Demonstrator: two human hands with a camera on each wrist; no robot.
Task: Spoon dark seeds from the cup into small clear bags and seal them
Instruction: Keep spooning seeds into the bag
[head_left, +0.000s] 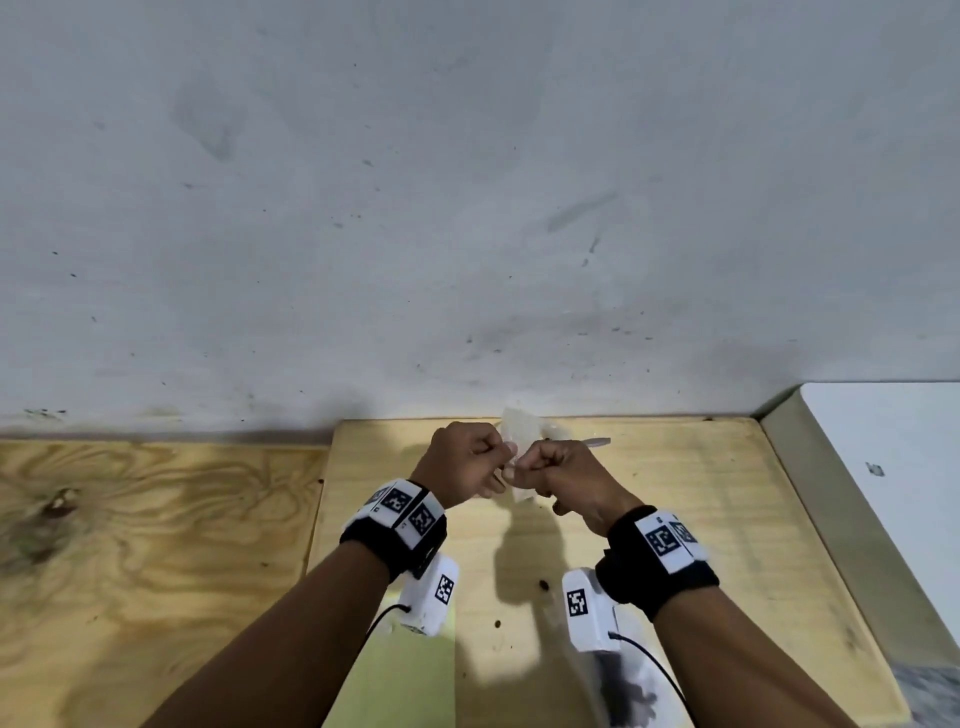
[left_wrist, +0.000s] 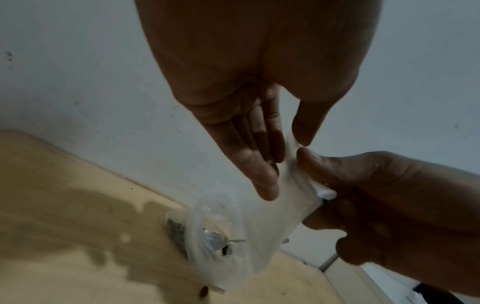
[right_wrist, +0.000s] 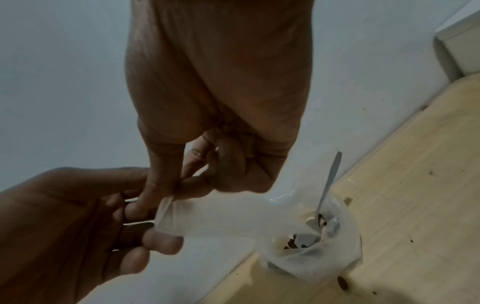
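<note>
A small clear bag hangs in the air between both hands, above the light wooden table. My left hand pinches one side of its top between thumb and fingers. My right hand pinches the other side, its fingers curled. In the wrist views the bag looks milky, and I cannot tell whether it holds seeds. Behind it, near the wall, stands a clear cup with dark seeds and a white spoon in it. The head view shows only the spoon's handle.
A few loose seeds lie on the table below my wrists. A white box borders the table on the right and a grey wall closes the back. A clear bag with dark contents and a green sheet lie near the front edge.
</note>
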